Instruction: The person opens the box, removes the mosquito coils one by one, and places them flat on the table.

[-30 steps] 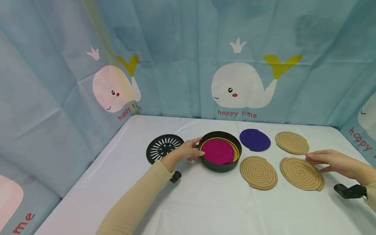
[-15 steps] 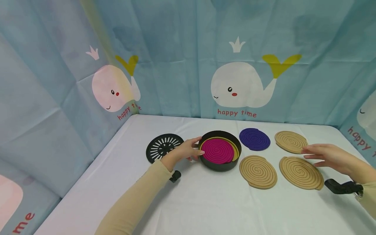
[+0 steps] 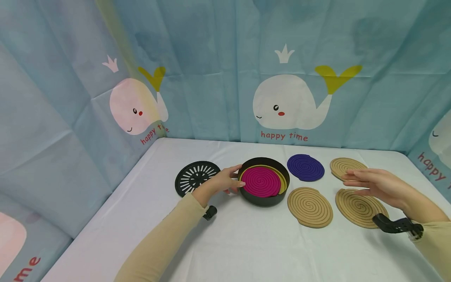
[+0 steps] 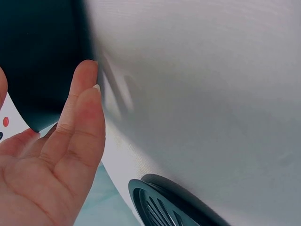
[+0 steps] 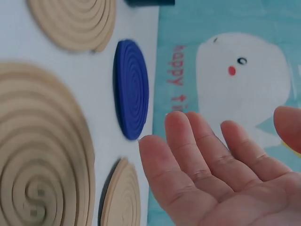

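My left hand (image 3: 221, 182) grips the side of a black round container (image 3: 262, 200), thumb near the rim and fingers along the outer wall (image 4: 42, 56). In the container lies a magenta spiral coaster (image 3: 261, 181), with a yellow one (image 3: 283, 183) showing beneath it. My right hand (image 3: 389, 188) holds nothing and hovers with fingers extended, palm facing left. In the head view it overlaps the far tan spiral coaster (image 3: 347, 163) and the near right tan coaster (image 3: 361, 213). A dark blue spiral coaster (image 5: 132, 89) lies beyond its fingertips in the right wrist view.
Another tan spiral coaster (image 3: 310, 207) lies right of the container. Behind my left wrist is a black slotted disc (image 3: 192, 176) on the white-covered table (image 3: 246, 246). Blue curtains (image 3: 211, 98) with whale prints stand at the back and left.
My right hand has lifted off the near right tan coaster and moved left and slightly away from me. My left hand, the container and the coasters have stayed in place.
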Action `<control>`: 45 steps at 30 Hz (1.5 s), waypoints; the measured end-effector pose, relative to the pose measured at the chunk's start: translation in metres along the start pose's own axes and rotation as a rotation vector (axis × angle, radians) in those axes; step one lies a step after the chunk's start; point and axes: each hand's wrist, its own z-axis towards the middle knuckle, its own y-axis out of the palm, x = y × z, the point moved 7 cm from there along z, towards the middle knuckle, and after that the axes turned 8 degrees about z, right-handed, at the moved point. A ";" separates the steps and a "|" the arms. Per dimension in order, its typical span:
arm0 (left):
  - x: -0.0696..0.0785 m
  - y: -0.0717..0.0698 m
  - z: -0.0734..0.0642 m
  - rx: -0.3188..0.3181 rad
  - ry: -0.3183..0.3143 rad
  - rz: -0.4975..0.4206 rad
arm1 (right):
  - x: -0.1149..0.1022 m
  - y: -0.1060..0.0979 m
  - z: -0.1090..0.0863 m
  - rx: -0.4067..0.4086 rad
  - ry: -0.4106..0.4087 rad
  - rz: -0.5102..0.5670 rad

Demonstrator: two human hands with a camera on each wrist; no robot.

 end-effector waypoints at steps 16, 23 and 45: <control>0.003 0.000 -0.002 0.000 0.006 0.015 | -0.006 0.041 0.034 -0.070 -0.058 0.172; 0.003 0.001 -0.002 -0.002 0.009 0.012 | -0.010 0.064 0.050 -0.037 -0.053 0.194; 0.000 0.000 0.001 0.002 -0.012 0.005 | -0.003 0.115 0.091 0.147 -0.012 0.155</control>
